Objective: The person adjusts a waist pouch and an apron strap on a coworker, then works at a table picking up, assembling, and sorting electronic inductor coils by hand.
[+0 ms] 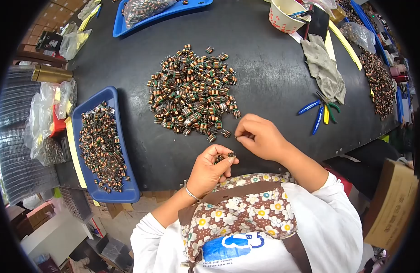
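Note:
My left hand, wearing a bracelet, is closed round several small copper-wound coils, and one coil shows between its thumb and fingertips. My right hand is just to the right, apart from it, with thumb and forefinger pinched together; what is in that pinch, if anything, I cannot make out. A large pile of the same copper coils, with dark and green parts, lies on the black table beyond both hands. A few loose coils sit at the pile's near edge, close to my right fingertips.
On the left stands a blue tray full of coils. Another blue tray at the back holds a bag of coils. Pliers and a grey cloth lie on the right, below a paper tub. More coils are heaped far right.

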Demonstrator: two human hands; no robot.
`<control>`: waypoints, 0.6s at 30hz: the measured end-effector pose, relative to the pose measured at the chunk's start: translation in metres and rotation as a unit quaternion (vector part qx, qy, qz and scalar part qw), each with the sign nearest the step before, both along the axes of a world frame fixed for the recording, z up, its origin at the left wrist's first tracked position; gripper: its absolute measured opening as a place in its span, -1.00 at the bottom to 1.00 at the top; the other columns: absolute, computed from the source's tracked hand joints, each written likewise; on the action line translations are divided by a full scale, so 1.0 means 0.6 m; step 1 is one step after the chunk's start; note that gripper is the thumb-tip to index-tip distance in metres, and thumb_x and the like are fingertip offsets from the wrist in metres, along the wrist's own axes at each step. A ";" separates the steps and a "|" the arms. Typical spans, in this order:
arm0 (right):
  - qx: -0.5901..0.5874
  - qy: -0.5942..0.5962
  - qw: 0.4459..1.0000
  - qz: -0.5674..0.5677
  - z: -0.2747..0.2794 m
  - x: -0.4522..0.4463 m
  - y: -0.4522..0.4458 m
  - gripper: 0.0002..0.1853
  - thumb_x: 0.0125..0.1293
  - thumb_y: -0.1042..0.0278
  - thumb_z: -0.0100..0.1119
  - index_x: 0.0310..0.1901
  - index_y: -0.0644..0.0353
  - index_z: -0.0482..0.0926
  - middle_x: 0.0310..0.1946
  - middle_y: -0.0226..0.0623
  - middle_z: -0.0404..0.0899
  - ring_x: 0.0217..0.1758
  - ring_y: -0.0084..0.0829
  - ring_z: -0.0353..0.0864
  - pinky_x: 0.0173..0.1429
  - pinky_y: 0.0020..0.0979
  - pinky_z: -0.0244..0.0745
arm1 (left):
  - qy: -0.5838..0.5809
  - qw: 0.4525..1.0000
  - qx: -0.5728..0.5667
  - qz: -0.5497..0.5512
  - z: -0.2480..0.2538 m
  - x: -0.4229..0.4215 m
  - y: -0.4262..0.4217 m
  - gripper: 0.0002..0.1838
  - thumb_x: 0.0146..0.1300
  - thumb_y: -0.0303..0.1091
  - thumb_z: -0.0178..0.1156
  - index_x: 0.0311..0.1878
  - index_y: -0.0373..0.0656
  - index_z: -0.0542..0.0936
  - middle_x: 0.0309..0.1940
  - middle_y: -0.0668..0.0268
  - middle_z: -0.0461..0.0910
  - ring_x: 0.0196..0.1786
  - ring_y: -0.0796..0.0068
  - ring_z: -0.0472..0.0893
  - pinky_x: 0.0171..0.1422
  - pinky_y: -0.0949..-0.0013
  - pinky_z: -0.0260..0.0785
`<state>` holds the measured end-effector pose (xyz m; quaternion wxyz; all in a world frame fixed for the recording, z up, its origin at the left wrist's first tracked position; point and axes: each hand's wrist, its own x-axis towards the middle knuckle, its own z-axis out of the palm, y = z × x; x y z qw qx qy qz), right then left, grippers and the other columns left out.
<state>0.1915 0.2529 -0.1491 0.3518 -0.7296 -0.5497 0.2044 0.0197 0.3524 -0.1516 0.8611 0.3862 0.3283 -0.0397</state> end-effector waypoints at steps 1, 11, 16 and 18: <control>-0.010 0.102 0.995 0.002 0.002 0.000 -0.007 -0.86 -0.01 0.61 0.24 -0.39 0.23 0.49 -0.38 -0.37 0.49 -0.40 -0.49 0.53 -0.31 -0.52 0.44 | 0.000 1.000 0.012 -0.001 0.000 0.000 -0.001 -0.92 0.27 -0.51 0.09 -0.20 -0.20 0.42 -0.33 0.22 0.57 -0.54 0.67 0.45 -0.62 0.64 0.19; 0.011 0.329 0.944 -0.004 0.022 -0.035 -0.018 -0.92 0.08 0.64 0.17 -0.41 0.27 0.47 -0.36 -0.35 0.49 -0.34 -0.57 0.60 -0.28 -0.56 0.51 | 0.000 0.999 0.040 0.008 0.001 -0.002 0.000 -0.86 0.24 -0.46 0.12 -0.16 -0.21 0.42 -0.34 0.31 0.57 -0.55 0.77 0.42 -0.59 0.69 0.21; -0.026 0.219 0.975 -0.005 0.012 -0.017 0.006 -0.87 0.06 0.54 0.26 -0.33 0.22 0.52 -0.30 -0.34 0.52 -0.39 -0.53 0.58 -0.30 -0.54 0.48 | 0.007 0.999 0.047 0.015 -0.001 -0.007 -0.001 -0.86 0.23 -0.47 0.14 -0.17 -0.20 0.43 -0.34 0.31 0.59 -0.55 0.78 0.42 -0.59 0.69 0.20; 0.018 0.028 0.999 -0.007 -0.002 -0.021 0.023 -0.79 0.01 0.50 0.29 -0.27 0.19 0.51 -0.30 -0.30 0.50 -0.35 -0.38 0.56 -0.29 -0.43 0.47 | 0.004 0.999 0.048 0.012 -0.003 -0.006 -0.001 -0.86 0.22 -0.47 0.14 -0.17 -0.20 0.43 -0.35 0.32 0.59 -0.56 0.78 0.42 -0.59 0.69 0.20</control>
